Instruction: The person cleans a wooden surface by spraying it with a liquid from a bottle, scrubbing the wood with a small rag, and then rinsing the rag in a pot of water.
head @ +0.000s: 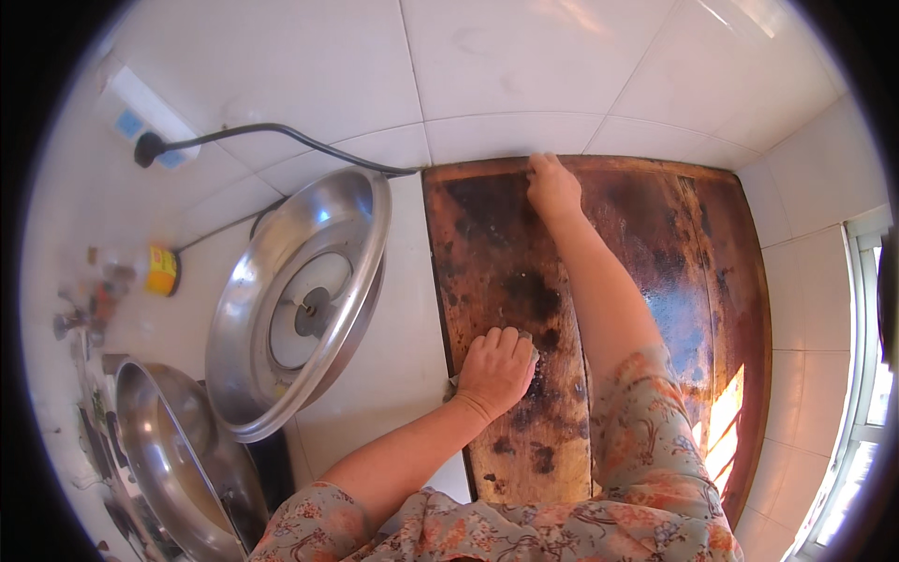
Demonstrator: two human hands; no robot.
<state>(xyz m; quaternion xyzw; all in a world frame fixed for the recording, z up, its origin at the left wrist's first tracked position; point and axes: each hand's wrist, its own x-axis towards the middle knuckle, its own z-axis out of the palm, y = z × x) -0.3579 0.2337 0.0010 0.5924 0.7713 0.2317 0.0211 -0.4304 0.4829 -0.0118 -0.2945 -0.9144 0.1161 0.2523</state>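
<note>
A large dark-stained wooden board [523, 242] lies in front of me, its surface blotched black and partly worn to bare wood. My left hand [497, 369] presses a bunched greyish cloth [534, 350] onto the near left part of the board. Most of the cloth is hidden under the palm and fingers. Farther off, my right hand [555, 188] has its fingers curled at the board's far rim, beside the wall. Small light specks and a wet sheen show on the wood.
To the left, a wide stainless steel basin [242, 316] tilts, with a second metal bowl [186, 464] nearer me. A black plug cable [281, 128] runs from a wall socket strip [151, 105]. A yellow-labelled container [163, 270] stands far left. White wall tiles [506, 63] border the board; a window [860, 393] is right.
</note>
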